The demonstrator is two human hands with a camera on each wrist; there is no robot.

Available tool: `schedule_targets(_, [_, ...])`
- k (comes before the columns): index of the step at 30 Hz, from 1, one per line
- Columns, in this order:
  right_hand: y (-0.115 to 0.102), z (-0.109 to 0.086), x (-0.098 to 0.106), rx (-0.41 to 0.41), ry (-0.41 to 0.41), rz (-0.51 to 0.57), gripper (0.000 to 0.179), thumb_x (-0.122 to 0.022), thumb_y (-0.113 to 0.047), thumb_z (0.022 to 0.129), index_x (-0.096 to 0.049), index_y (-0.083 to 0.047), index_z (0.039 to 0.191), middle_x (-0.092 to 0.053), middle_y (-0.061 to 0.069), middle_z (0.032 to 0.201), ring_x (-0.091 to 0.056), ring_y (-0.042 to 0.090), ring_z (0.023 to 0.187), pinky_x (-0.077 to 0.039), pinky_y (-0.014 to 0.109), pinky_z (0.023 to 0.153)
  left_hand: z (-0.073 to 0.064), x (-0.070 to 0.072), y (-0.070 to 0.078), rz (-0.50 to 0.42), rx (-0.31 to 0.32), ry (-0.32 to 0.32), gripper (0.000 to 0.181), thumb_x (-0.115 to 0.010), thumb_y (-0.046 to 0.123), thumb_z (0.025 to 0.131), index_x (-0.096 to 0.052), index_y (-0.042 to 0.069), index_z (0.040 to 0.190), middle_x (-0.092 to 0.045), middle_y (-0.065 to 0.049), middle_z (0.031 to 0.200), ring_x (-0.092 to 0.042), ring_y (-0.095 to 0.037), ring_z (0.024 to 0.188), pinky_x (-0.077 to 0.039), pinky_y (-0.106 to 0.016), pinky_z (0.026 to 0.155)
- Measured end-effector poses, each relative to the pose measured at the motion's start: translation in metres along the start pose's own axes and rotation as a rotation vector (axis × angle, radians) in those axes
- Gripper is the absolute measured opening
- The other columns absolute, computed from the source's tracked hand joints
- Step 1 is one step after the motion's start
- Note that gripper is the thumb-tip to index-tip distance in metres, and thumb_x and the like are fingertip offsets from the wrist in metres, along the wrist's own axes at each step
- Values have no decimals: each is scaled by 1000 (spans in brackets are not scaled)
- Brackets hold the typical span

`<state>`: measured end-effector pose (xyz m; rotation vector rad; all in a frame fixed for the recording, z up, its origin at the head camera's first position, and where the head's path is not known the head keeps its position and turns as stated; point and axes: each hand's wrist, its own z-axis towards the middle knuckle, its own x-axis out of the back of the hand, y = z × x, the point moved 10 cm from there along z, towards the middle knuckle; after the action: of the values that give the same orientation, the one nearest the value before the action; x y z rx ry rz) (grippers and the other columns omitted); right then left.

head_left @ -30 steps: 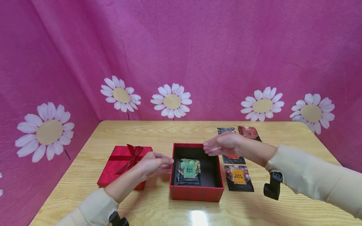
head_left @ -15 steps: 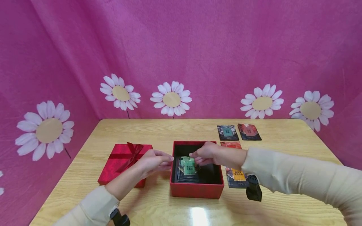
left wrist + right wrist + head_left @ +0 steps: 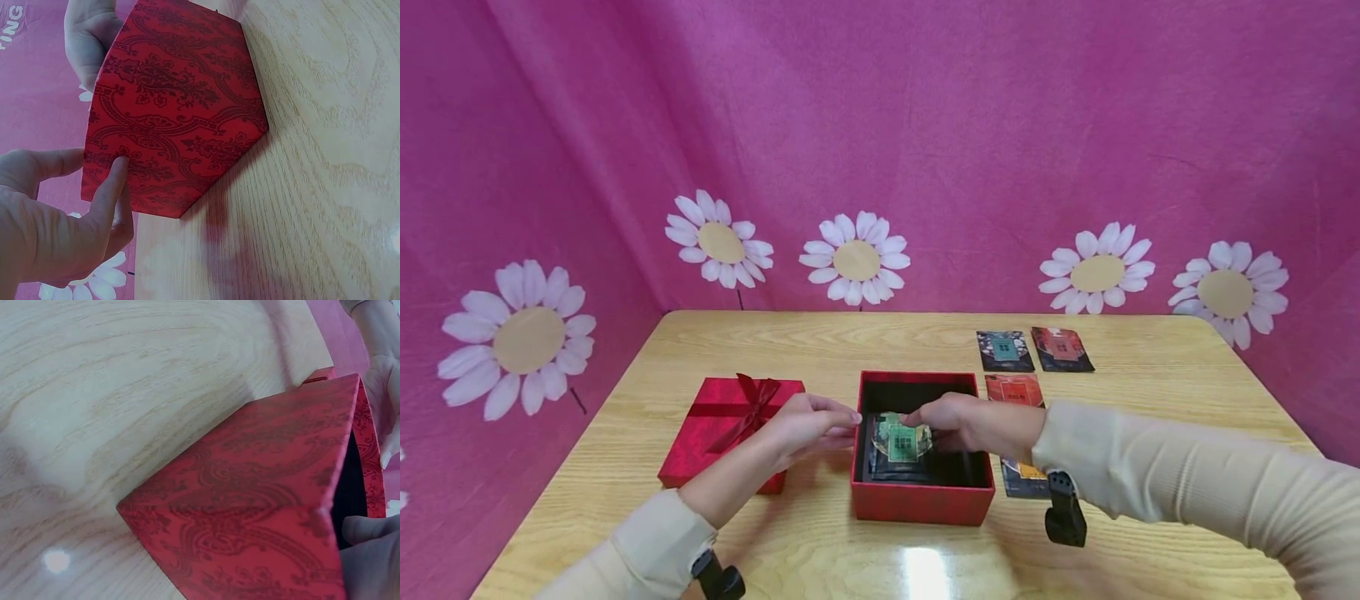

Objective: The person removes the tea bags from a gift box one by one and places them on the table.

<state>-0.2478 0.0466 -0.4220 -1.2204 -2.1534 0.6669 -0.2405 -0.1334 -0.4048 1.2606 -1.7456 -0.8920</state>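
In the head view, an uncovered red gift box (image 3: 917, 505) with a dark inside stands at the middle front. Flat sachets are stacked inside on the left, a green-labelled sachet (image 3: 901, 442) on top. My right hand (image 3: 973, 422) reaches over the right wall, its thumb on that sachet's upper right corner and the fingers bent down at its right edge. From the right wrist view, the box wall hides most of this hand. My left hand (image 3: 56, 219) touches the box's left side, thumb at the rim and straight index finger on the patterned outer wall (image 3: 169, 106).
A red lid (image 3: 715, 417) with a ribbon bow lies left of the box, behind the left forearm. To the right are an orange-red sachet (image 3: 1013, 389) and a yellow-labelled sachet (image 3: 1026, 481), partly covered by the sleeve. Behind them lie a teal-labelled sachet (image 3: 1004, 351) and a red sachet (image 3: 1062, 348).
My right hand has moved left and down from the box's back right corner onto the green-labelled sachet. My left hand has stayed at the box's left side.
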Motion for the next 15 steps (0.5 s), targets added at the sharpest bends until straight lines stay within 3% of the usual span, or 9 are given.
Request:
schedule_targets(5, [2,3,-3,-2,-9,54,53,-60,-19,94,-41,10,134,-52,26,129,-57,32,114,-45,44,109,0,0,1,-11,-13,-5,27,-66,13,89,-65,-4,111,-69,-20,113,-71,-15,88,-58,-34,88])
schedule_targets(10, [-1,2,-4,15,-4,52,49,-61,-19,93,-45,8,130,-56,18,112,-58,23,95,-51,41,103,0,-1,1,-21,-16,-19,27,-65,12,90,-65,-5,112,-68,-22,115,-70,-16,89,-58,-34,88])
schedule_targets(15, [-3,1,-7,26,-19,78,42,-61,-15,93,-49,7,127,-59,11,98,-58,19,88,-52,41,101,-1,-3,2,-52,-29,-37,28,-64,9,90,-63,-8,112,-67,-24,116,-71,-22,94,-59,-34,87])
